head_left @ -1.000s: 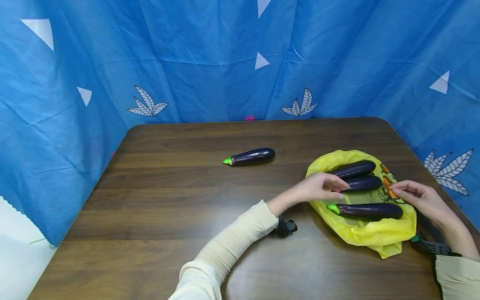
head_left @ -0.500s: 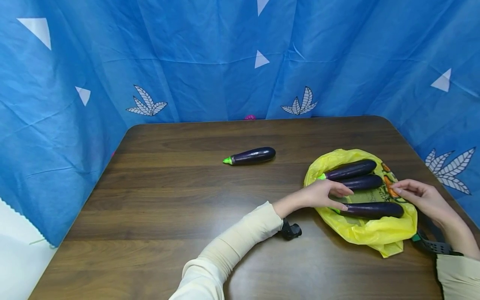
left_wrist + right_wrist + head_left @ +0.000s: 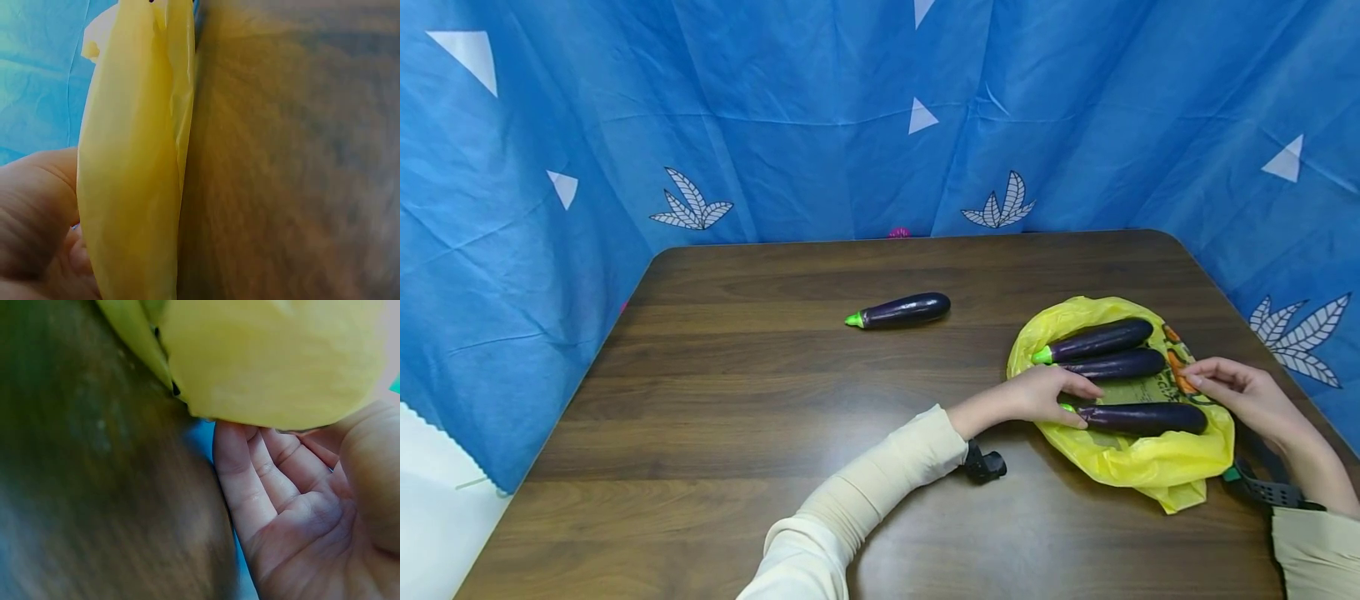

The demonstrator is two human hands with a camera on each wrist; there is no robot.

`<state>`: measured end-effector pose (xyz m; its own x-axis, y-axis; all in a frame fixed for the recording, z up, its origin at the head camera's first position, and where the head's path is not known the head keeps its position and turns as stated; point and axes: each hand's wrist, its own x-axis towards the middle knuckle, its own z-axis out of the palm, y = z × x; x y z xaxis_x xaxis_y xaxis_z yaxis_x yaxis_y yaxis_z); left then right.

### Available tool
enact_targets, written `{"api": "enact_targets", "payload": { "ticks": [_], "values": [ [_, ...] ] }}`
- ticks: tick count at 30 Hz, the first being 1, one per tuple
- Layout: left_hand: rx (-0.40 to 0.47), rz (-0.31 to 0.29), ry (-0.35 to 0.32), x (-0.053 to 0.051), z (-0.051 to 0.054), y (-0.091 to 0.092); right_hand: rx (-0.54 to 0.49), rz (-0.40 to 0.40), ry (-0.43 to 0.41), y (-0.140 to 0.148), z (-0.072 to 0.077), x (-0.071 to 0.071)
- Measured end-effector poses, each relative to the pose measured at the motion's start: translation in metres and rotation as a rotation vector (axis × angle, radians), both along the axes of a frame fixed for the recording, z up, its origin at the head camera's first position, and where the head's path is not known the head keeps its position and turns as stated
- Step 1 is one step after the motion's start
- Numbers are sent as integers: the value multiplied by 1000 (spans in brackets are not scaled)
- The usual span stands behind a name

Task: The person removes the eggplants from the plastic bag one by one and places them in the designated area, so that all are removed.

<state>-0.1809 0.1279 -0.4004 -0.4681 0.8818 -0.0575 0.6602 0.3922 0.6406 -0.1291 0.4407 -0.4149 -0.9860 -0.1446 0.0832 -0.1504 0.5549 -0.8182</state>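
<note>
Nearest you, the bag (image 3: 1150, 467) bunches at its 6 o'clock. Inside it lies the near eggplant (image 3: 1146, 419), stem (image 3: 1067, 408) toward 9 o'clock; your left hand (image 3: 1043, 393) has thumb and fingers about that end, though whether they grip, I can't tell. At the bag's 3 o'clock your right hand (image 3: 1255, 404) pinches its edge. Held only at one end, the eggplant could swing or slip, or snag the slack plastic. Two eggplants (image 3: 1101, 339) lie beyond, toward 12; the loose eggplant (image 3: 906, 311) is outside, at 10 o'clock on the table (image 3: 760, 400).
</note>
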Motion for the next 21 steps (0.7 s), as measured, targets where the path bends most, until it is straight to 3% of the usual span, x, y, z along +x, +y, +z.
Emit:
{"api": "enact_targets", "payload": {
  "ticks": [10, 21],
  "values": [
    [-38, -7, 119, 4, -2, 2, 0, 3, 6, 1, -1, 0],
    [-13, 0, 116, 4, -3, 2, -19, 9, -2, -1, 0, 1]
  ]
}}
